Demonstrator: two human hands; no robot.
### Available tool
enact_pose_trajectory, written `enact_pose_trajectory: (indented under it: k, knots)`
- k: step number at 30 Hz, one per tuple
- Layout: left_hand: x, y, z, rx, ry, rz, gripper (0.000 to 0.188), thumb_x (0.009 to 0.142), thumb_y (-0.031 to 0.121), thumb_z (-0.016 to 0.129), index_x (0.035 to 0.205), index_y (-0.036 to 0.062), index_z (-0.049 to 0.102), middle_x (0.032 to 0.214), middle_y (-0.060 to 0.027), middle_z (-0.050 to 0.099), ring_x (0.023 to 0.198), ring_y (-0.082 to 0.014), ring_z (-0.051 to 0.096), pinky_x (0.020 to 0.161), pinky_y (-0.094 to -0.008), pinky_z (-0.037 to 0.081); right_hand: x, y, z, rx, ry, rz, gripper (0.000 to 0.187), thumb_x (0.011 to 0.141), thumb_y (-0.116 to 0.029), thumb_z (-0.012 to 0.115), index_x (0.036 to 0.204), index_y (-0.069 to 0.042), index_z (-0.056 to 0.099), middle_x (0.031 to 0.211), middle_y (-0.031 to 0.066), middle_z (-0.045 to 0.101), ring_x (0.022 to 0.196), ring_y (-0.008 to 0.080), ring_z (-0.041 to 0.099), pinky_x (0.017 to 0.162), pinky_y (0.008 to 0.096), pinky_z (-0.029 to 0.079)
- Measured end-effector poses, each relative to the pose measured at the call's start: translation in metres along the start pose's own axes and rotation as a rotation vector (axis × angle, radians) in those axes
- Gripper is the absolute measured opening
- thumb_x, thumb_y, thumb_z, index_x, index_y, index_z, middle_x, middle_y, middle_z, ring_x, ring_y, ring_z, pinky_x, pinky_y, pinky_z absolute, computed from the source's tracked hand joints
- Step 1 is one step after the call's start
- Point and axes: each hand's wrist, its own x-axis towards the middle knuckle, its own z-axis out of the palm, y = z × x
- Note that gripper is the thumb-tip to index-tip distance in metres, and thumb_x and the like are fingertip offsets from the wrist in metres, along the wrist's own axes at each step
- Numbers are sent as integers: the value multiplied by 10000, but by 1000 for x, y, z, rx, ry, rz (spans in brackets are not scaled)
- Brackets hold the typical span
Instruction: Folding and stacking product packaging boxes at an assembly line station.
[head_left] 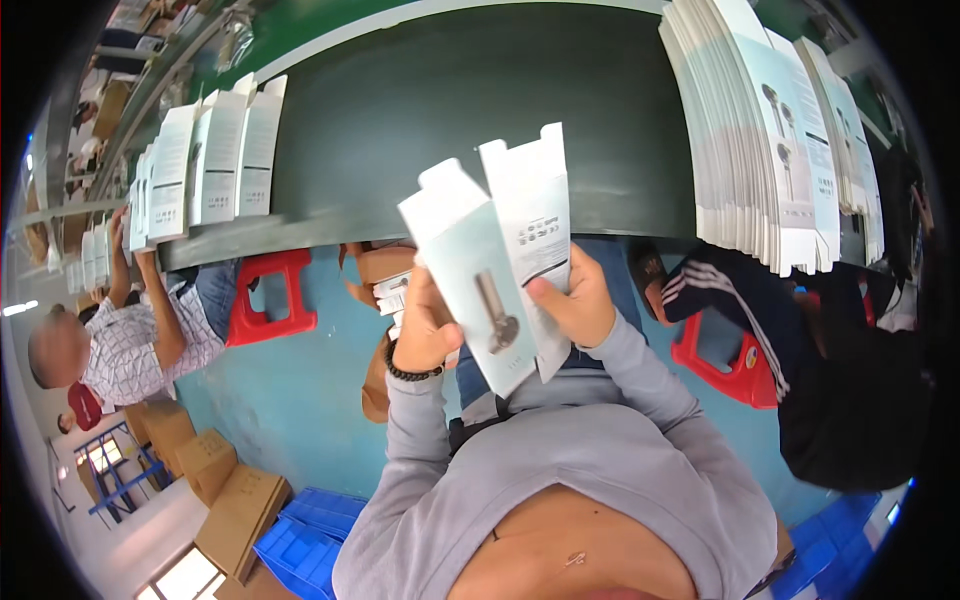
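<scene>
Worktop [470, 90] at twelve o'clock; left carton [465, 265] and right carton [533, 185] held mid-view, tops splayed apart. Fingers of the left hand [426, 325] clamp the former's edge; right hand [582, 305] grips the latter, thumb across its face (presumably steadying thin card). Carton stack [735, 130], two o'clock, overlaps, probably keeping edges separate.

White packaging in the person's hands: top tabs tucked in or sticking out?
Out: tabs project past the far edges of the white packaging, held by the left hand and right hand.
</scene>
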Motion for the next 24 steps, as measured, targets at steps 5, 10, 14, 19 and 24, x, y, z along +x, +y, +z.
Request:
enact_pose_trajectory:
  k: [5,10,14,19,24]
  knots:
    - [19,-4,37,-513,-241,107,1298,407,622,799,1387,29,188,1367,-221,294,1250,-328,338,1002,-428,326,9,11,3,-63,-126,-82,585,788,-209,684,1233,-25,352,1028,105,554,893,159,569,799,281,449]
    - [1,-4,7,-52,8,107,1082,560,397,819,1344,-23,203,1286,-178,389,1156,-264,437,969,-394,348,15,6,7,-486,52,-320,735,828,-519,530,1295,-7,284,1185,157,472,1098,250,478,901,357,382]
    - [0,2,13,542,23,223,1017,667,537,702,1348,-43,218,1349,-259,257,1267,-370,270,1036,-410,235,6,12,25,-179,-5,-390,918,769,-617,531,1345,4,177,1335,162,322,1222,257,363,973,369,334]
    - [-17,9,14,739,-34,521,904,815,641,404,1399,10,125,1447,-247,66,1317,-446,95,1044,-510,112,0,17,35,-253,66,-122,1068,653,-629,657,1356,-3,152,1310,146,373,1177,250,417,947,360,376]
    - [-19,33,2,876,-70,653,750,860,596,356,1391,82,230,1319,-158,428,1331,-439,81,967,-661,67,-5,18,34,-224,-88,-201,999,671,-515,722,1342,7,198,1288,147,379,1156,241,430,934,354,383]
